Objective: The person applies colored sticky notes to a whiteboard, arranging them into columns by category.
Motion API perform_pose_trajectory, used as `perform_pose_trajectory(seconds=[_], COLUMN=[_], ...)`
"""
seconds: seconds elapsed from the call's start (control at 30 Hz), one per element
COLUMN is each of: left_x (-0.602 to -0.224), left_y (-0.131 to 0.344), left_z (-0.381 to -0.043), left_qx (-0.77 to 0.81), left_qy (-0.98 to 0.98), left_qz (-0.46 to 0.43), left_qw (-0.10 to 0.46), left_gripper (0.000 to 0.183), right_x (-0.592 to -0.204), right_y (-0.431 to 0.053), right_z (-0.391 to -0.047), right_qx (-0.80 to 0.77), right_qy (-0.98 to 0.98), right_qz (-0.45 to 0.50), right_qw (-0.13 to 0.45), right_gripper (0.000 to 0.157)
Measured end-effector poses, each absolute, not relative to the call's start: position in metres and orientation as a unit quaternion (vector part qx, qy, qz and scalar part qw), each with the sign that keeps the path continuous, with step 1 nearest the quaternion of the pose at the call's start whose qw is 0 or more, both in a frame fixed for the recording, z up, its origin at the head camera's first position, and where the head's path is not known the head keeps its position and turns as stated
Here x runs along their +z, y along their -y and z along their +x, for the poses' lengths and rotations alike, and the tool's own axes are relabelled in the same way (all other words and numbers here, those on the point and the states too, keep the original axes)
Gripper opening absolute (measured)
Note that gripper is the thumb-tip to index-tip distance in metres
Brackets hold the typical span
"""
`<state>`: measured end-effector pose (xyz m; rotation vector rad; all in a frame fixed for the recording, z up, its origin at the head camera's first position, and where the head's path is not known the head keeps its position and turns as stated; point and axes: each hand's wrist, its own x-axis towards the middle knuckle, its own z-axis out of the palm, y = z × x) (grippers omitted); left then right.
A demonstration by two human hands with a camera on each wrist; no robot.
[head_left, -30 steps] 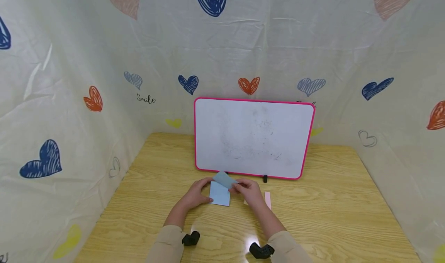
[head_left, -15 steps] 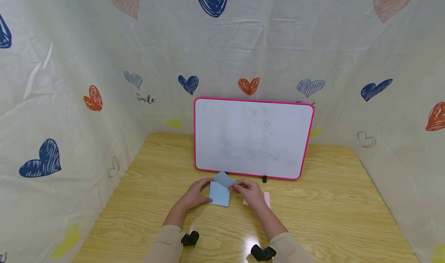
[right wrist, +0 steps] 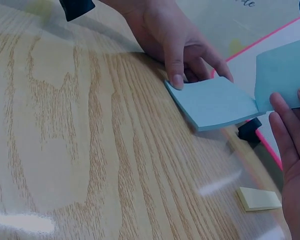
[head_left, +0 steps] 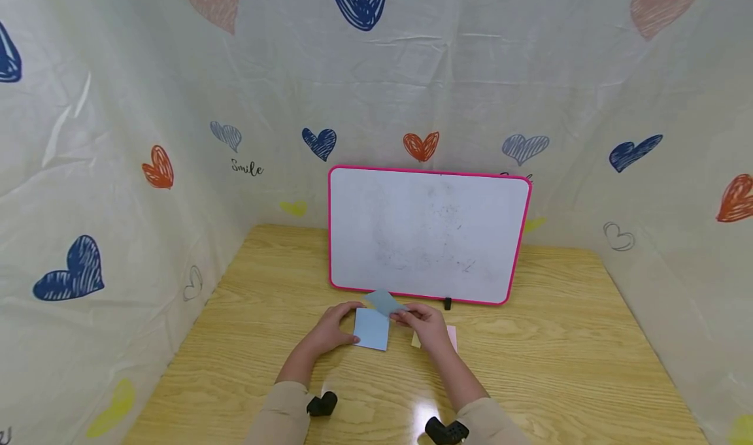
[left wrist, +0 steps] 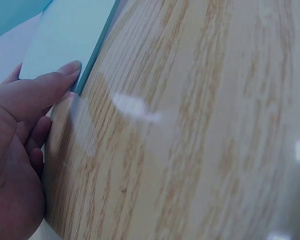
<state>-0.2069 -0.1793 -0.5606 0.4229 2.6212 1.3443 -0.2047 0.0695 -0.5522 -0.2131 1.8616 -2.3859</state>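
A pad of light blue sticky notes (head_left: 371, 329) is held by my left hand (head_left: 331, 329), its thumb on the near left corner and fingers along the far left edge. My right hand (head_left: 425, 326) pinches a single blue sticky note (head_left: 385, 302) between thumb and fingers. In the right wrist view that lifted note (right wrist: 282, 75) stands up from the far edge of the pad (right wrist: 215, 102), its lower corner right at that edge. The left wrist view shows the left thumb (left wrist: 60, 80) pressing the pad's corner.
Behind the hands a whiteboard (head_left: 429, 236) with a pink frame stands on small black feet (head_left: 448, 304). A yellow sticky pad (right wrist: 259, 198) and a pink one (head_left: 452, 336) lie by the right wrist on the wooden table (head_left: 559, 340). A heart-printed curtain (head_left: 376, 92) surrounds the table.
The right hand has drawn the lifted blue note slightly right and away from the pad. The left hand stays on the pad, and more of the yellow pad shows.
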Motion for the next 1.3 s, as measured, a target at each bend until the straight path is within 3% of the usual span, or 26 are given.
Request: perform_pose_trajectory(seconds=[0.77, 1.13, 1.3], left_x=[-0.563, -0.555, -0.543], left_y=[0.179, 0.173, 0.168], left_z=[-0.208, -0.208, -0.208], left_qx=[0.436, 0.387, 0.423], left_qy=[-0.885, -0.905, -0.894], left_qz=[0.138, 0.165, 0.141], left_qw=[0.091, 0.063, 0.055], left_gripper=[0.068, 0.064, 0.063], right_x=[-0.554, -0.542, -0.535], right_y=[-0.076, -0.081, -0.081], right_z=[-0.201, -0.204, -0.207], right_qx=[-0.787, -0.765, -0.761], right_qy=[-0.612, -0.636, -0.642], right_qz=[-0.066, -0.090, -0.086], right_qw=[0.039, 0.059, 0.040], right_gripper=[0.023, 0.028, 0.026])
